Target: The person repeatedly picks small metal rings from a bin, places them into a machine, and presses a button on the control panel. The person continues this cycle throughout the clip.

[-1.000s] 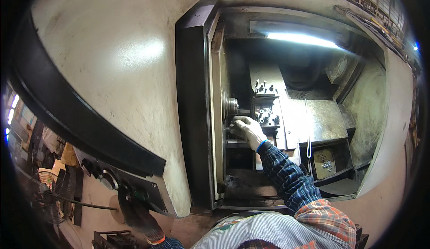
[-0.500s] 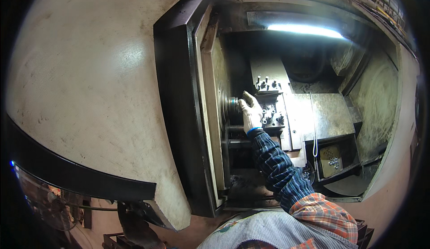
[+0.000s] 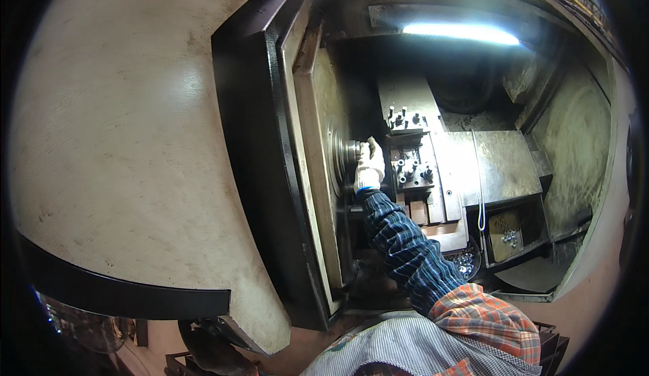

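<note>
The left hand is not being shown at all; it is cut off by the lower edge. Whether the fingers of the gloved right hand [image 3: 369, 165] are clenched or released cannot be told, since the fingertips are being hidden against the round metal chuck [image 3: 346, 154], which is being touched at the left wall of the lathe enclosure [image 3: 581, 139]. The tool block [image 3: 409, 166] is being left just beside the hand. Compared with half a second ago, the hand is being pressed onto the chuck rather than held open before it.
</note>
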Demonstrator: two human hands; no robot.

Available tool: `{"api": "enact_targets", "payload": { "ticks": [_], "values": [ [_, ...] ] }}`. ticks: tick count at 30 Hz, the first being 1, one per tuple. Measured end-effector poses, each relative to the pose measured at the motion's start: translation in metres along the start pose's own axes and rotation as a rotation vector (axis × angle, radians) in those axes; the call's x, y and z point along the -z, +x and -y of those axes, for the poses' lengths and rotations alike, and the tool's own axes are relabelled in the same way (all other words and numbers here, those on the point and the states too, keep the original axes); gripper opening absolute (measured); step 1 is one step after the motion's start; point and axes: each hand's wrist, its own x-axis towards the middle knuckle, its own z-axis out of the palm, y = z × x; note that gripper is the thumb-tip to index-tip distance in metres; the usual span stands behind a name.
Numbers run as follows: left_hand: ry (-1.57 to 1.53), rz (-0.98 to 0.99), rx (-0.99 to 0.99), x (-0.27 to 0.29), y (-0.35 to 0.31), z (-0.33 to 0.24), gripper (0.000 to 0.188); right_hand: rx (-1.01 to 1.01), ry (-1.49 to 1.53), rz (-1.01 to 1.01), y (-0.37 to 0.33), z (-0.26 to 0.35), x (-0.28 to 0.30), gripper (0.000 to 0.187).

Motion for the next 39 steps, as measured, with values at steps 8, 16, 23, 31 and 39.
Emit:
{"api": "enact_targets", "payload": {
  "ticks": [8,16,23,31,39],
  "values": [
    [0.483,-0.026,-0.345,0.000,0.001,0.004,0.041,-0.179,0.246,-0.186,0.000,0.017,-0.008,0.031],
    [0.078,0.006,-0.193,-0.002,0.000,0.004,0.040,-0.376,0.321,-0.217,0.010,0.004,0.006,0.035],
    [0.419,-0.041,-0.353,-0.008,0.001,0.002,0.038,-0.034,-0.227,0.122,-0.007,0.024,0.026,0.041],
    [0.309,-0.032,-0.301,-0.005,0.007,0.015,0.042,-0.108,-0.783,0.369,-0.035,0.066,0.027,0.068],
    [0.398,-0.024,-0.330,0.001,0.004,0.011,0.039,0.119,-1.033,0.584,-0.008,0.058,0.028,0.089]
  ]
}}
